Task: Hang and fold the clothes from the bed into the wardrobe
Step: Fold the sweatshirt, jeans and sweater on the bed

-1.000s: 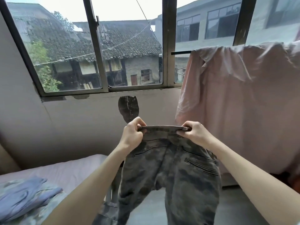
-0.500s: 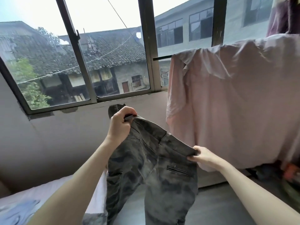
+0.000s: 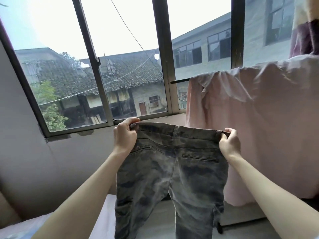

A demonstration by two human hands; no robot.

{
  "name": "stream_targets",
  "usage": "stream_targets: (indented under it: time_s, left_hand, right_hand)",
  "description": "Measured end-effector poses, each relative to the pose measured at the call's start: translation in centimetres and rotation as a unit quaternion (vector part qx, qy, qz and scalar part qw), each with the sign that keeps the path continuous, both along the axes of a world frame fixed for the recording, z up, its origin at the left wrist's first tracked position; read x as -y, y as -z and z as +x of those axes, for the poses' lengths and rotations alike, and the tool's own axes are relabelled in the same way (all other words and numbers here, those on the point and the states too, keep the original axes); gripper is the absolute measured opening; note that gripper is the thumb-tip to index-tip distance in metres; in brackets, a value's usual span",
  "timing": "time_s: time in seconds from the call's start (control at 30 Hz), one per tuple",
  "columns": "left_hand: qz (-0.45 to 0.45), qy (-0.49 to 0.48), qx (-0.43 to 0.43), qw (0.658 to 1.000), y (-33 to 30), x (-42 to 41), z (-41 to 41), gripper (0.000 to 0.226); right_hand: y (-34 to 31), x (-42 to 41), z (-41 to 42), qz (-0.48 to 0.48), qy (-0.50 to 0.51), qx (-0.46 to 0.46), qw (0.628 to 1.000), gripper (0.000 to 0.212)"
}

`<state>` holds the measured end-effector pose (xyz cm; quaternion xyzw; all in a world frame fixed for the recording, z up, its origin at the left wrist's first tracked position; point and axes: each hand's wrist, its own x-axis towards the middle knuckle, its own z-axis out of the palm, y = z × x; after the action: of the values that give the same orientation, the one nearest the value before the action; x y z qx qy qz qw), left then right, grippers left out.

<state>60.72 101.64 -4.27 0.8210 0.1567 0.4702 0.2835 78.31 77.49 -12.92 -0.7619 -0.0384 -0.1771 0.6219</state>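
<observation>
Before the window, each hand (image 3: 125, 135) grips trousers (image 3: 172, 178).

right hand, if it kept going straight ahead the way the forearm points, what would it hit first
Most likely the pink cloth draped over the rail just beyond the right hand, which grips the camouflage trousers at the waistband. Depth is unclear.

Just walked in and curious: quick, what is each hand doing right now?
Left hand: closed, gripping the left end of the camouflage trousers' waistband.
Right hand: closed, gripping the right end of the same waistband.
</observation>
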Motion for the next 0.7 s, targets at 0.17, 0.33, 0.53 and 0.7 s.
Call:
stream_targets:
  time_s: [0.17,0.33,0.53,0.7]
  left_hand:
    - [0.029,-0.012,0.045,0.999,-5.4,3.7,3.9,0.020]
    - [0.155,-0.056,-0.035,0.986,-8.6,7.6,7.9,0.024]
    - [0.019,0.020,-0.136,0.990,-4.5,11.0,11.0,0.027]
    - [-0.222,0.142,-0.207,0.942,0.7,13.0,12.5,0.007]
  right_hand:
    - [-6.3,3.2,1.8,0.043,0.112,0.070,0.990,0.019]
    - [-10.8,7.7,2.5,0.027,0.162,0.091,0.982,0.016]
    - [-8.4,11.7,2.3,-0.014,0.148,0.038,0.988,0.010]
    - [-4.8,11.7,1.6,-0.003,0.105,0.029,0.994,0.002]
